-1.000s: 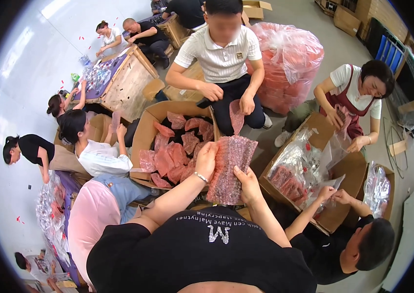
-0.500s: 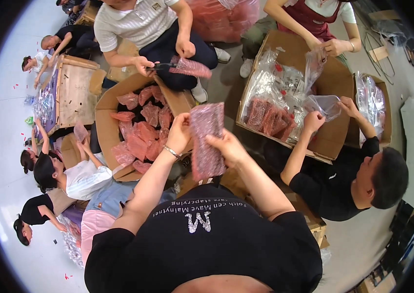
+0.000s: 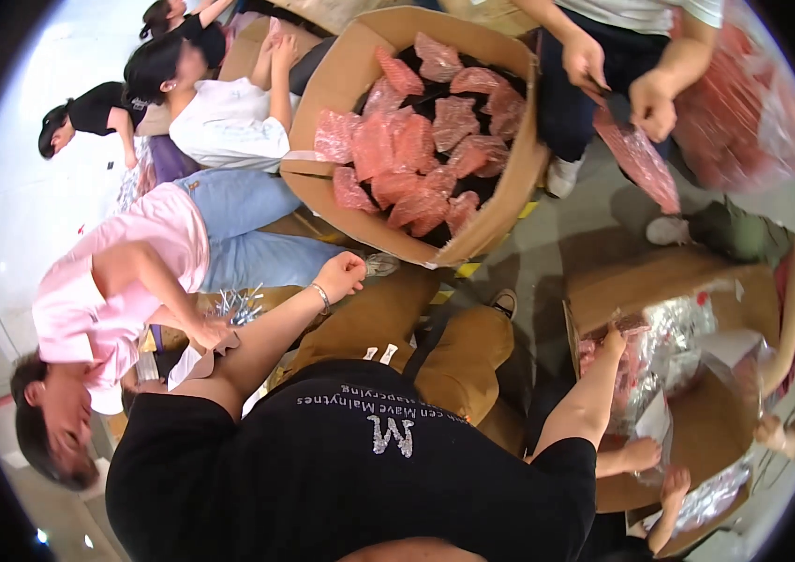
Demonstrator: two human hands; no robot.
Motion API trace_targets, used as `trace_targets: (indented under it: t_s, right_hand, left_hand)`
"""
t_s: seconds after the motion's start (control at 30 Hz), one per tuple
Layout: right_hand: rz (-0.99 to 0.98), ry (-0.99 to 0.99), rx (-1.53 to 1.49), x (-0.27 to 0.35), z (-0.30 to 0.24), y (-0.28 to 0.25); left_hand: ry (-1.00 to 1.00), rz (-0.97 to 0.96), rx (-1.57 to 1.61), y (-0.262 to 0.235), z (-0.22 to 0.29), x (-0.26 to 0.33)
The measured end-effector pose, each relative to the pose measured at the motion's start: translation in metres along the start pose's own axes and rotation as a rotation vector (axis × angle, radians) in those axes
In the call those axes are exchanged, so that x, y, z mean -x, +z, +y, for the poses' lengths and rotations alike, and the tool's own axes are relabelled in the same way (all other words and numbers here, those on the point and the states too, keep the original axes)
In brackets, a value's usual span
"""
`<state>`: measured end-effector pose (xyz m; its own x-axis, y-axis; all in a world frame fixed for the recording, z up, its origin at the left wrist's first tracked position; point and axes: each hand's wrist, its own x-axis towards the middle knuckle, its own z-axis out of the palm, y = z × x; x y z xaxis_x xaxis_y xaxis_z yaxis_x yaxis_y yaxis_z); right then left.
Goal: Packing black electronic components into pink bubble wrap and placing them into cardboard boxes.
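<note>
Your left hand (image 3: pixel 345 273) is raised in front of your lap, fingers curled in, with nothing visible in it. Your right hand (image 3: pixel 614 339) is well apart from it, reaching into the right-hand carton (image 3: pixel 631 281) at a pink bubble-wrapped packet (image 3: pixel 634 323), which lies inside among clear bags (image 3: pixel 688 328). Whether your fingers grip the packet or merely touch it cannot be told. The step in hand appears to be handling at this carton, either laying down or picking up; the view does not settle which. The pose calls for a light touch, with your fingertips kept clear of the loose film.

Surroundings, left to right: a co-worker in a pink shirt (image 3: pixel 116 244) handles a pale sheet (image 3: pixel 189 363) beside your left forearm, near some silvery strips (image 3: pixel 240 304). Beyond sits a co-worker in a white shirt (image 3: pixel 229 126), next to a large carton (image 3: pixel 322 84) of pink pouches (image 3: pixel 397 145). Grey floor (image 3: pixel 566 234) with yellow marks separates the cartons. At upper right, another person holds a long pink pouch (image 3: pixel 639 169), near a bulky plastic sack (image 3: pixel 744 103). Below, other hands (image 3: pixel 641 454) work at the right-hand carton.
</note>
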<state>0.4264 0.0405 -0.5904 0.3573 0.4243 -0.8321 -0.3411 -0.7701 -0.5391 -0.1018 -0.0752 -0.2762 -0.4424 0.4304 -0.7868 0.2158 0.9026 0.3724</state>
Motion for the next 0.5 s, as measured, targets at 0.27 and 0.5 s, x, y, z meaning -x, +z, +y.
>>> trace_targets:
  t_s: [0.27,0.5]
  right_hand:
    - [0.343,0.143,0.841,0.101,-0.058,0.058]
    - [0.226,-1.02,0.567,0.256,-0.093,0.203]
  left_hand:
    - [0.145,0.191,-0.119,-0.058,-0.029,-0.122]
    - [0.025,0.424,0.068,-0.039,-0.017,-0.296]
